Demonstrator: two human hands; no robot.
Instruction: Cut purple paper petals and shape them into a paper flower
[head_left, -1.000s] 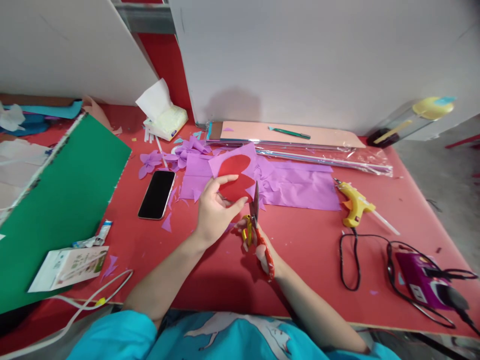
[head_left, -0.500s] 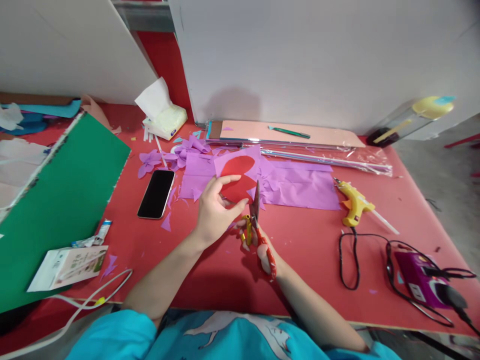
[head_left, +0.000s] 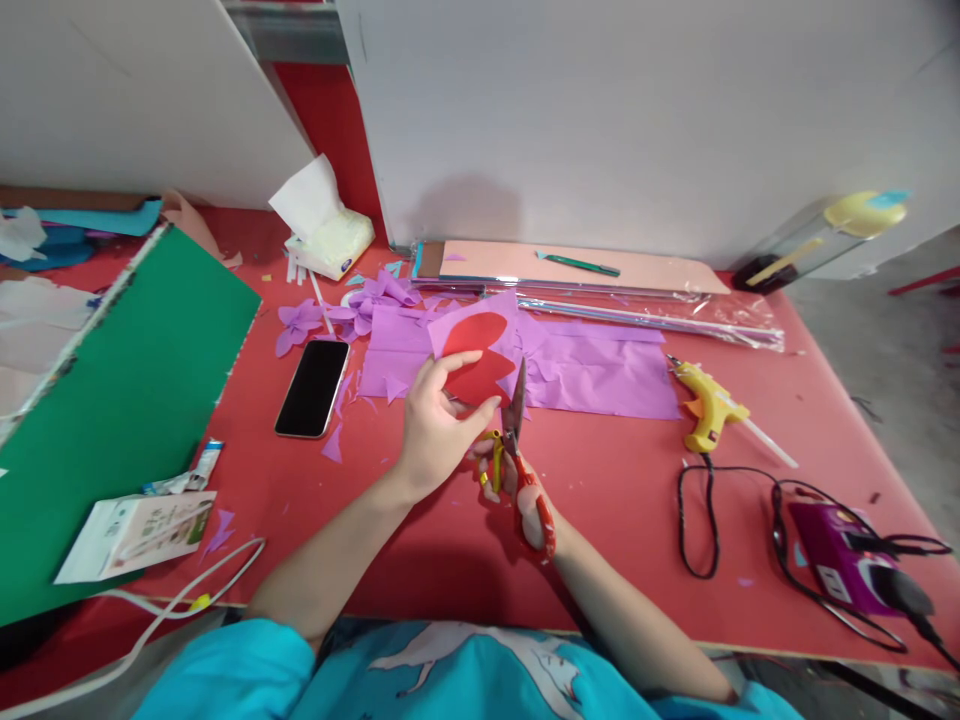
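Observation:
My left hand (head_left: 442,425) pinches a light purple paper sheet (head_left: 442,332) between thumb and fingers. Bright red rounded, petal-like shapes (head_left: 484,375) lie against the sheet; whether they are a separate piece on top I cannot tell. In my right hand (head_left: 529,500) is a pair of scissors (head_left: 514,425) with one red and one yellow handle. Its blades point away from me, at the right edge of the paper. Both hands are close together above the red table (head_left: 600,540). Behind them lies a creased purple paper strip (head_left: 615,380).
A phone (head_left: 312,388), purple paper flowers (head_left: 300,322) and a tissue pack (head_left: 337,242) are to the left, beside a green board (head_left: 142,400). Rightward lie a yellow glue gun (head_left: 711,405), its cord and a purple power box (head_left: 840,560). A green pen (head_left: 579,264) rests at the back.
The scissors have shifted slightly right and their blades have turned a little clockwise. My left hand and the paper have moved only a little.

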